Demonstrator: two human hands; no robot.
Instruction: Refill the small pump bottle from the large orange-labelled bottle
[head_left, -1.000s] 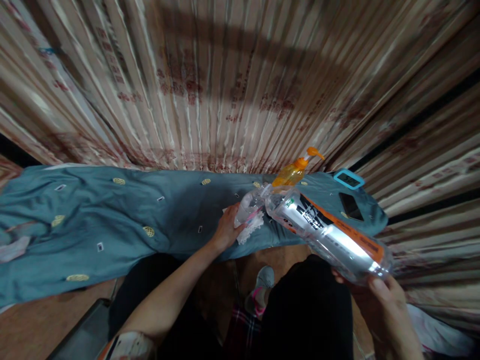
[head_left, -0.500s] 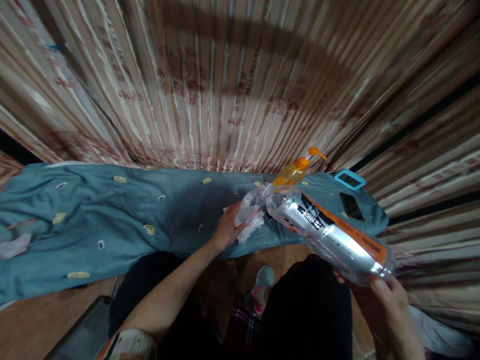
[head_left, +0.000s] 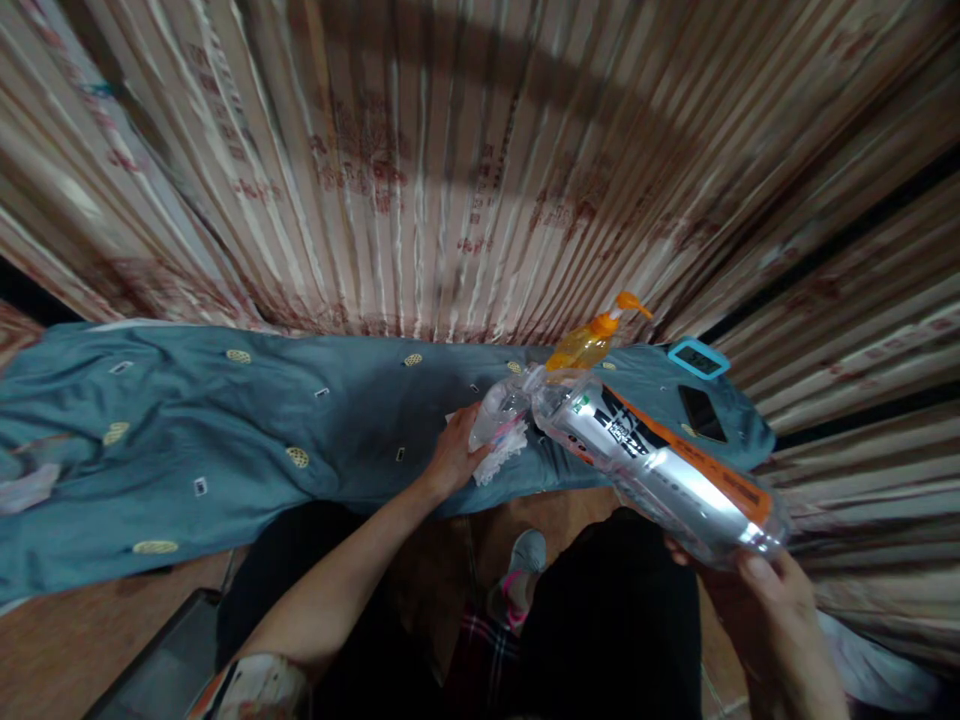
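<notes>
My right hand (head_left: 772,590) is closed round the base of a large clear plastic bottle (head_left: 667,470) with a silver, orange and black label. The bottle is tilted, its neck pointing up and left. Its mouth meets the neck of a small clear bottle (head_left: 499,412), which my left hand (head_left: 454,455) grips. White lacy cloth or tissue (head_left: 502,455) shows below the small bottle, by my left fingers. Just behind the two necks stands a pump bottle (head_left: 581,345) of amber liquid with an orange pump head.
A teal patterned cloth (head_left: 247,430) covers the long surface before me. At its right end are a blue-framed digital clock (head_left: 699,357) and a dark phone (head_left: 703,413). A pleated curtain (head_left: 450,200) hangs behind. Some pale crumpled material (head_left: 30,490) lies far left.
Both hands and both bottles hold almost the same position. Only the camera view has shifted very slightly.
</notes>
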